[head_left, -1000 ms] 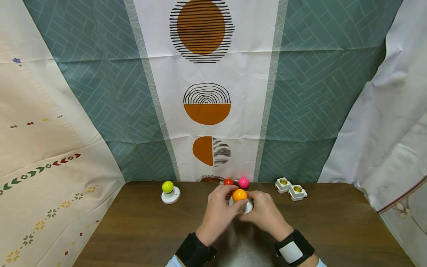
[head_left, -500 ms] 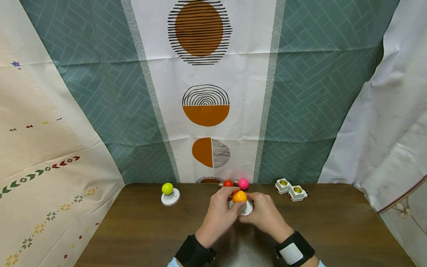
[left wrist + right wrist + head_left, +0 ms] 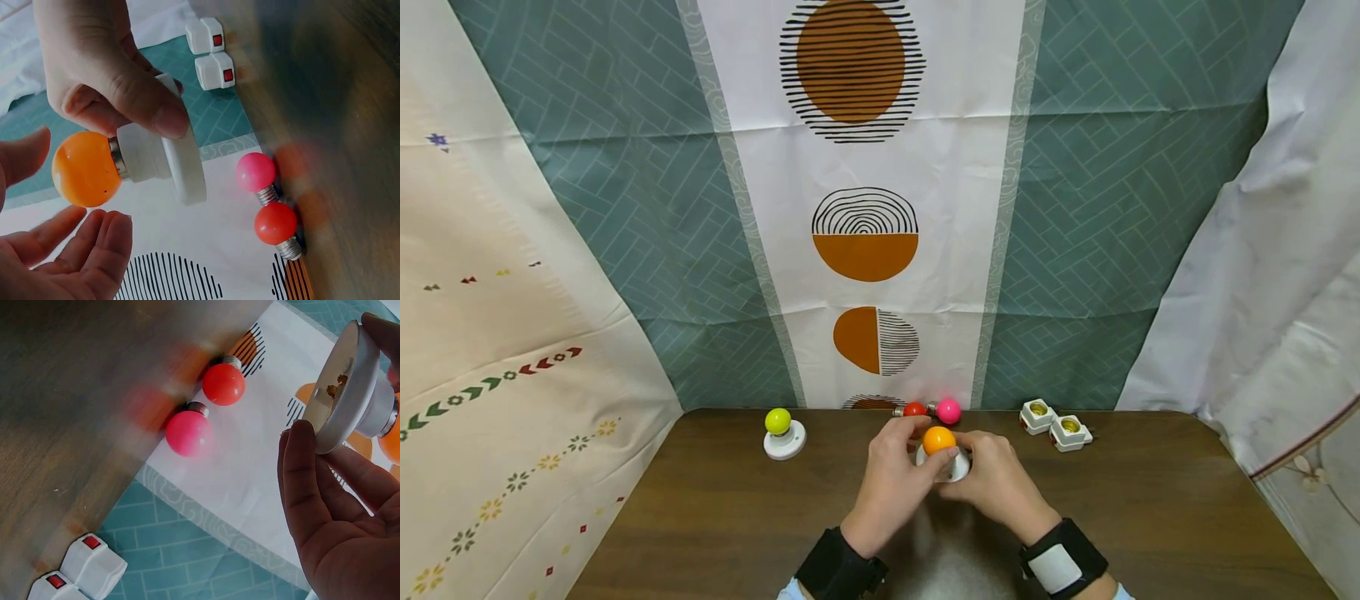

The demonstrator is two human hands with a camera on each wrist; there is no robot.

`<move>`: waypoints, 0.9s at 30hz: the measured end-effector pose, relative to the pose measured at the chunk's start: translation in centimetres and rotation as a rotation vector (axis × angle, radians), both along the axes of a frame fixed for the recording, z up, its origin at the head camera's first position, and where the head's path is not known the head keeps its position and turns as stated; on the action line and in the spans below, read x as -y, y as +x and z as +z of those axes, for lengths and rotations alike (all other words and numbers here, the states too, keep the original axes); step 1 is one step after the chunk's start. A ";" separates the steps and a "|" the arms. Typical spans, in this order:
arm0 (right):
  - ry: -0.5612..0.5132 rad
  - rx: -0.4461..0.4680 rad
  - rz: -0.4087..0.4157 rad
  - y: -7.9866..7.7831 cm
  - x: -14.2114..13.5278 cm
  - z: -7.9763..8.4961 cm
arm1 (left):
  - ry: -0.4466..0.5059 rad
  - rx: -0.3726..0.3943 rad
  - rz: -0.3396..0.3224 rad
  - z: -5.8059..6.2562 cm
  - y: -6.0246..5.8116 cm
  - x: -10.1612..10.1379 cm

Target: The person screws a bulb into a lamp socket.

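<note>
An orange light bulb [image 3: 86, 169] sits in a white round lamp holder [image 3: 182, 159], its metal collar still showing at the socket. My right hand [image 3: 996, 477] grips the holder by the edge of its disc, thumb on one side and fingers on the other, lifted off the table. The holder's underside faces the right wrist camera. Around the bulb, my left hand [image 3: 895, 473] has its thumb and fingers spread; in the left wrist view a gap shows between thumb and bulb, and the fingertips [image 3: 115, 228] lie right by its edge.
A red bulb [image 3: 914, 409] and a pink bulb [image 3: 949, 410] lie at the table's back edge. To the left stands a lime bulb [image 3: 777, 421] in a white holder [image 3: 785, 445]. Two white square sockets [image 3: 1067, 432] with red switches are at the back right of the brown table [image 3: 715, 517].
Both hands stay in place around the bulb and holder. My left fingers shift slightly about the orange bulb; the head view tilts a little and returns.
</note>
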State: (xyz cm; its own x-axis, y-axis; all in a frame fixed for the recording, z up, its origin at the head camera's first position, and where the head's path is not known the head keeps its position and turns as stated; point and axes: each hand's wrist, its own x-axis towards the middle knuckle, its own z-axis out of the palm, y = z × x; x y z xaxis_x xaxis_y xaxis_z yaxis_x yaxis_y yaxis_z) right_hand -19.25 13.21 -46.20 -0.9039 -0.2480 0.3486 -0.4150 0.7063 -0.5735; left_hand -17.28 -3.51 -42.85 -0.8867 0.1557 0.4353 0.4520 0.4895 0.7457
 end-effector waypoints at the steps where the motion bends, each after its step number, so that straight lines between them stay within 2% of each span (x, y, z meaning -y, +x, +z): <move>1: 0.000 -0.003 0.000 0.0 0.0 0.0 | 0.001 0.005 0.013 0.0 0.0 0.0; 8: 0.017 -0.018 0.004 0.0 0.2 0.2 | 0.016 0.028 0.040 0.0 0.0 0.0; 18: 0.026 0.011 0.005 0.0 0.2 0.2 | 0.010 0.005 -0.006 -0.2 -0.2 0.1; 27: 0.021 0.009 0.006 -0.1 0.1 0.1 | -0.027 0.015 -0.054 -0.3 -0.4 0.1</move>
State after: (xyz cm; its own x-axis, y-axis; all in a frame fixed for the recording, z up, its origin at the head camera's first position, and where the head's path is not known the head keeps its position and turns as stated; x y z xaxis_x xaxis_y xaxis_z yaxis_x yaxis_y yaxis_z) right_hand -19.34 13.15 -46.08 -0.9054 -0.2607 0.3352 -0.4143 0.7155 -0.5625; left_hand -17.65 -3.60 -43.15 -0.8831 0.2148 0.4171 0.4671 0.4854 0.7391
